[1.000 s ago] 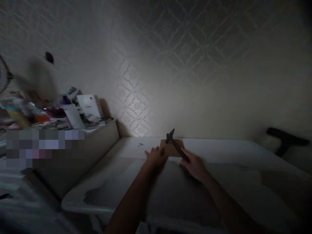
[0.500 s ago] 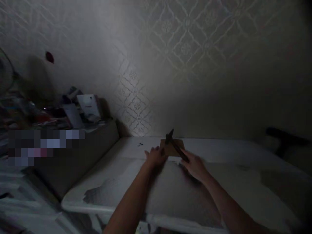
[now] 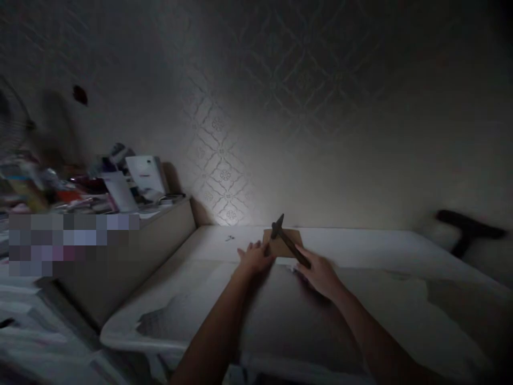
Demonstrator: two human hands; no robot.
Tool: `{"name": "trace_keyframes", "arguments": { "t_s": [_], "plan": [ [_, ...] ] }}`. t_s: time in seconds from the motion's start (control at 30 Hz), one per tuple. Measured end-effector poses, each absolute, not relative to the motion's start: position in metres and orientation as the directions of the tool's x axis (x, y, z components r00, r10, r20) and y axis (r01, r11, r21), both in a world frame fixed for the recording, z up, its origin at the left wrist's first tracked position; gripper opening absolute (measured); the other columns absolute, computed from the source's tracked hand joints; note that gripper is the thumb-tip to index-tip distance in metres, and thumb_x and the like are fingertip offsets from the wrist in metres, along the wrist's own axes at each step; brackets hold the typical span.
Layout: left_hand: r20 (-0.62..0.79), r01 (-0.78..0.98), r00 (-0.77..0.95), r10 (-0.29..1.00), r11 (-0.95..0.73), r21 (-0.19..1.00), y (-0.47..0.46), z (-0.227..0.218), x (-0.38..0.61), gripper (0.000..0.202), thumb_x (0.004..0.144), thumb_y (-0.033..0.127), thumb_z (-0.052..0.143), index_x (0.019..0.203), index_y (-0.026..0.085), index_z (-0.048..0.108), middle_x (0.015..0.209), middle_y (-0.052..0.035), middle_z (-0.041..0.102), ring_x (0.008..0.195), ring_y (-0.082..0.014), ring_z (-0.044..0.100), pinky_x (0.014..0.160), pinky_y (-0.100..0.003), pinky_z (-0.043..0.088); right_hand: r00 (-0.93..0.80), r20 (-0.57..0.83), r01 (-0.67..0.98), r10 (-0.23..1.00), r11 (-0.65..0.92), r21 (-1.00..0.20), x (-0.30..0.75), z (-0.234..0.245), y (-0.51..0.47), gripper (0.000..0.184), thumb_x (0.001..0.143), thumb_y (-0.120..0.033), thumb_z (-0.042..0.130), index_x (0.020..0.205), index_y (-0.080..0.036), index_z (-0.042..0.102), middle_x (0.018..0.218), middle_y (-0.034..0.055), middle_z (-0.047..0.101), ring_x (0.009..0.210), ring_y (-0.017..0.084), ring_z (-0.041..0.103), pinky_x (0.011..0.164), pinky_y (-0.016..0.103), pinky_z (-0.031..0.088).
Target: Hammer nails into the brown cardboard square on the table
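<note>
A hammer (image 3: 294, 250) is in my right hand (image 3: 320, 271), whose fingers wrap round its handle. Its dark head (image 3: 276, 226) points up and left over a flat brown board (image 3: 280, 247), which looks like wood. I cannot tell whether the head touches it. At the board's lower left corner lies my left hand (image 3: 255, 259), its outer fingers spread to the left. Its thumb and forefinger come together by the board; anything between them is too small to make out. Several tiny dark pieces (image 3: 230, 238), perhaps nails, lie on the white table (image 3: 200, 248) left of that hand.
A patterned wall (image 3: 304, 149) rises behind the table. To the left, a cabinet (image 3: 136, 256) carries a white box (image 3: 146, 174) and blurred clutter. A dark T-shaped object (image 3: 468, 227) stands at the far right. Grey patches mark the table's front part.
The hands, hammer and board keep nearly the same places; the hammer head shifts very slightly left. The light on the wall and table has changed.
</note>
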State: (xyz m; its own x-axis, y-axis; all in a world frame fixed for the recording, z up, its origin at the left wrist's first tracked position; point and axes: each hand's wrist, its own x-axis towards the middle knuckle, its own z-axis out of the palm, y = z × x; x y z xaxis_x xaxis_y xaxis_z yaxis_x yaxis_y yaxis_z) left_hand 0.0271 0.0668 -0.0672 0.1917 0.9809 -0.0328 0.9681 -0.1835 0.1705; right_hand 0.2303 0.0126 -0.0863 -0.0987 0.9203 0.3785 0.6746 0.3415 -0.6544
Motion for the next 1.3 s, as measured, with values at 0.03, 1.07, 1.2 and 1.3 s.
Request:
{"name": "trace_keyframes", "arguments": {
  "t_s": [0.03,1.07,1.2,1.3],
  "plan": [
    [-0.032,0.969,0.19,0.981,-0.182,0.17,0.0668,-0.0673,0.027,0.065,0.089,0.061,0.037,0.148,0.033,0.035,0.157,-0.01,0.03,0.143,-0.0391,0.025,0.105,-0.074,0.018,-0.094,0.382,0.67,0.919,0.342,-0.659,0.2304,-0.0868,0.0127,0.058,0.083,-0.016,0.055,0.14,-0.023,0.051,0.127,0.0065,0.066,0.115,0.025,0.063,0.098,0.04,0.048],
    [-0.04,0.968,0.187,0.982,-0.177,0.177,0.0646,-0.0661,0.0273,0.065,0.091,0.059,0.035,0.15,0.033,0.03,0.158,-0.0099,0.029,0.144,-0.0383,0.023,0.106,-0.074,0.016,-0.07,0.373,0.639,0.925,0.329,-0.695,0.2316,-0.0935,0.0184,0.059,0.081,-0.017,0.056,0.139,-0.021,0.052,0.122,0.0086,0.069,0.109,0.026,0.066,0.096,0.042,0.049],
    [-0.042,0.969,0.188,0.981,-0.179,0.168,0.0657,-0.0668,0.0271,0.065,0.09,0.059,0.036,0.149,0.033,0.032,0.157,-0.0105,0.03,0.143,-0.0389,0.024,0.106,-0.074,0.016,-0.068,0.377,0.63,0.924,0.333,-0.702,0.2314,-0.0936,0.0179,0.06,0.08,-0.016,0.055,0.139,-0.021,0.052,0.123,0.0066,0.068,0.113,0.024,0.064,0.097,0.037,0.049],
    [-0.039,0.968,0.188,0.981,-0.178,0.178,0.0668,-0.0677,0.0267,0.065,0.09,0.06,0.036,0.149,0.033,0.032,0.158,-0.01,0.029,0.144,-0.0387,0.023,0.106,-0.073,0.015,-0.062,0.376,0.639,0.925,0.326,-0.697,0.2312,-0.0926,0.0174,0.059,0.08,-0.017,0.056,0.139,-0.02,0.052,0.123,0.0073,0.068,0.112,0.024,0.065,0.096,0.037,0.049]
  ]
}}
